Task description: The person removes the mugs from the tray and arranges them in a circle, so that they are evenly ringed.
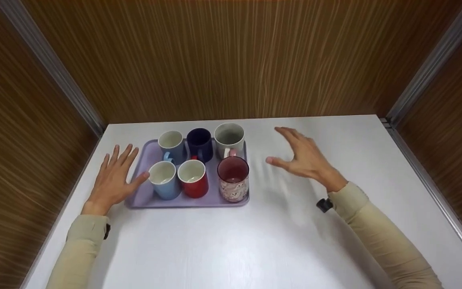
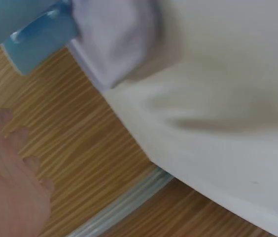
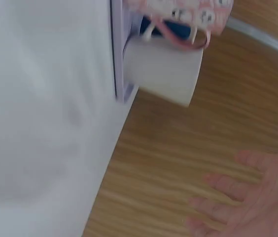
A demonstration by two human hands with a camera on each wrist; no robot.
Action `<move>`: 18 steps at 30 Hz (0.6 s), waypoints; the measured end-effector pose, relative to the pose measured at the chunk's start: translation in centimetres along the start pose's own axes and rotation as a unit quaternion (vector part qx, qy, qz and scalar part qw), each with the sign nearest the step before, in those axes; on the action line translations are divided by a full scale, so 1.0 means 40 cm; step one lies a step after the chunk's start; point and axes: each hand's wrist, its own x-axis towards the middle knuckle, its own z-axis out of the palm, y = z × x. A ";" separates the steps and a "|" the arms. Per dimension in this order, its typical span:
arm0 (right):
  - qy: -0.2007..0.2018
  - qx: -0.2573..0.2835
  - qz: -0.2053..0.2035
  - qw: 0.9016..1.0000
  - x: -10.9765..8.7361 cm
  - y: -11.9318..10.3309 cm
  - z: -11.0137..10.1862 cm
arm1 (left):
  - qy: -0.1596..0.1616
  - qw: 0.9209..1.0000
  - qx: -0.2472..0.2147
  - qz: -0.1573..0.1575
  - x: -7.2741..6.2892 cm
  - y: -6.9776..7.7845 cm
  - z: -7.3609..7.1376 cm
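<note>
A purple tray (image 1: 215, 199) bears two rows of mugs. In its back row stand a grey-blue mug (image 1: 178, 154), a dark blue mug (image 1: 201, 154) and a white mug (image 1: 221, 146). The front row has a light blue mug (image 1: 167, 188), a red mug (image 1: 196, 188) and a pink patterned mug (image 1: 234, 188). My left hand (image 1: 112, 180), fingers spread, is at the tray's left side, its thumb overlapping the light blue mug's rim in the head view. To the right of the tray, apart from it, my right hand (image 1: 305, 156) has its fingers extended and holds nothing.
The white table (image 1: 215, 245) extends in front of the tray and to its right. Brown wood-grain panels (image 1: 231, 60) rise behind and on both sides, with grey metal strips (image 1: 427, 60) at the corners.
</note>
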 end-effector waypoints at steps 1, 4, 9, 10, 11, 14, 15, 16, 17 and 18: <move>-0.006 0.007 -0.004 1.000 -0.002 -0.011 0.014 | -0.006 1.000 -0.004 0.001 -0.013 -0.007 0.010; -0.016 0.032 -0.016 0.999 -0.006 -0.040 0.056 | -0.026 1.000 -0.014 0.001 -0.045 -0.024 0.037; -0.033 0.058 -0.031 0.997 -0.008 -0.075 0.118 | -0.064 0.998 -0.022 -0.005 -0.074 -0.040 0.078; -0.036 0.061 -0.033 0.997 -0.009 -0.081 0.129 | -0.071 0.997 -0.023 -0.007 -0.078 -0.043 0.085; -0.039 0.065 -0.035 0.997 -0.010 -0.086 0.140 | -0.080 0.996 -0.024 -0.009 -0.081 -0.044 0.091; -0.048 0.077 -0.040 0.995 -0.010 -0.103 0.170 | -0.105 0.994 -0.019 -0.014 -0.093 -0.050 0.106; -0.050 0.083 -0.041 0.994 -0.011 -0.109 0.179 | -0.114 0.993 -0.015 -0.016 -0.097 -0.052 0.110; -0.053 0.090 -0.041 0.994 -0.011 -0.115 0.187 | -0.122 0.992 -0.012 -0.016 -0.100 -0.053 0.113; -0.054 0.099 -0.043 0.993 -0.011 -0.121 0.194 | -0.129 0.992 -0.009 -0.017 -0.103 -0.054 0.116; -0.054 0.107 -0.046 0.992 -0.010 -0.126 0.202 | -0.133 0.991 -0.006 -0.017 -0.106 -0.054 0.117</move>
